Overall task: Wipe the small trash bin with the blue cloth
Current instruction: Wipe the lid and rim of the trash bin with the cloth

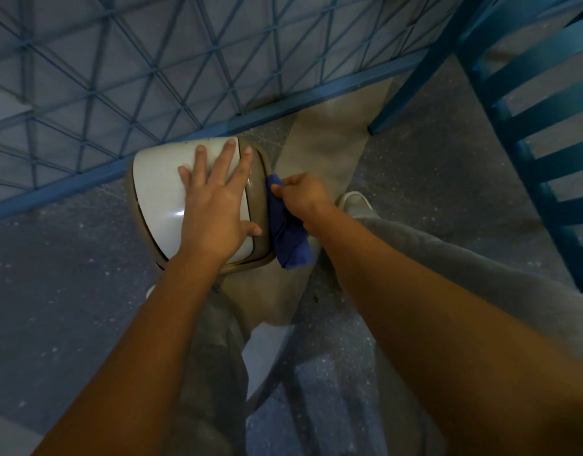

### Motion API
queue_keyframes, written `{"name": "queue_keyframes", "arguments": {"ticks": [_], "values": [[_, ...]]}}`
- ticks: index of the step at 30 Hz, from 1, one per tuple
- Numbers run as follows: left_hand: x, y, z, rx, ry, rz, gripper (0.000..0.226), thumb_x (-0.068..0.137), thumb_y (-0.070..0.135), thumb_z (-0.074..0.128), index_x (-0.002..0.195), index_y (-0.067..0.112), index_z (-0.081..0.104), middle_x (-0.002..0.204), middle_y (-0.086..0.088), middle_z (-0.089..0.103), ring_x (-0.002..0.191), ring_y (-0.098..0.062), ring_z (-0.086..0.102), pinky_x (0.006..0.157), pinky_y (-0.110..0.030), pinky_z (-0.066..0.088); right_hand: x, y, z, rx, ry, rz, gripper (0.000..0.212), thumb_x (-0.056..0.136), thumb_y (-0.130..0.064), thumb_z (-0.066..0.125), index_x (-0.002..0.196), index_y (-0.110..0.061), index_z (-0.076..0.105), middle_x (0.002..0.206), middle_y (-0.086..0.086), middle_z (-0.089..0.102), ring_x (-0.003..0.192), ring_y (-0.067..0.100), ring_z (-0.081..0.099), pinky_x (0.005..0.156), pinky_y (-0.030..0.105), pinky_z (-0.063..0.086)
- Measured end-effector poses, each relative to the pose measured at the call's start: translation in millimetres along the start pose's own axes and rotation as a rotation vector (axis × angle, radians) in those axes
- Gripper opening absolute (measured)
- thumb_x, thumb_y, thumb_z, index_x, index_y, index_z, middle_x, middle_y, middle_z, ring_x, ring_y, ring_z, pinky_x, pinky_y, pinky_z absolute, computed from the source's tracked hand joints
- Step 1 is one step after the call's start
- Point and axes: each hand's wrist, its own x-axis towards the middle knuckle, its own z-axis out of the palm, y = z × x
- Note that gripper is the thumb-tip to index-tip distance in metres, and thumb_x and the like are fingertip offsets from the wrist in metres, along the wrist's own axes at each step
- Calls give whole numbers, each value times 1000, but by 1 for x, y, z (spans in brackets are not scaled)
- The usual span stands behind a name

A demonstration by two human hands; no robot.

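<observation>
We see left hand [214, 205] flat, fingers spread on bin [158, 192] lid. Right hand [300, 194] pinches blue cloth [288, 238] against bin's right rim. Bin on floor [70, 274], centre. Blue mesh fence [135, 77] beyond; ladder [530, 126] far right.

view: one wide-angle head camera, riding on the person's head.
facing: pointing forward and steeply down at the floor [70, 291].
nearness: sitting close, forearms running up from the bottom edge, left hand [214, 205] and right hand [303, 192] landing mid-frame.
edges: lens bending the grille [70, 186] lines.
</observation>
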Motion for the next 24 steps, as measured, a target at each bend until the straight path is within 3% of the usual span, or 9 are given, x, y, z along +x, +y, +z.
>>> {"name": "queue_keyframes", "arguments": {"ticks": [8,14,16,19,24], "values": [[-1,2,0,2,8,-4,109,65,31,78,148,22,8,158,-3,4,143,-36,-8,113,-55,-4,-30,35,4,-65,-76,84,26,92,-24,56,102,-5,69,90,10,61,89,21,59,80,31,50],[-1,0,0,7,8,3,110,65,30,79,148,22,8,158,-3,4,143,-36,-7,113,-56,-3,-10,14,9,57,37,64,31,88,-25,60,61,-11,56,89,16,63,91,28,61,87,39,51],[-1,1,0,11,5,1,110,65,30,79,148,22,7,158,-4,4,143,-37,-7,113,-56,-3,-2,3,7,57,52,31,27,88,-26,60,68,-9,61,88,12,60,89,26,59,86,38,50],[-1,1,0,10,3,2,110,65,30,79,148,21,8,158,-4,4,143,-37,-7,113,-56,-4,7,-4,6,36,67,-18,29,89,-27,59,95,0,69,98,16,68,97,30,63,89,40,52],[-1,2,0,7,4,-10,110,66,31,78,148,23,6,158,-3,3,143,-36,-8,114,-55,-4,-7,21,18,72,145,-70,26,88,-26,60,83,-2,70,83,17,69,83,28,64,81,46,54]]}}
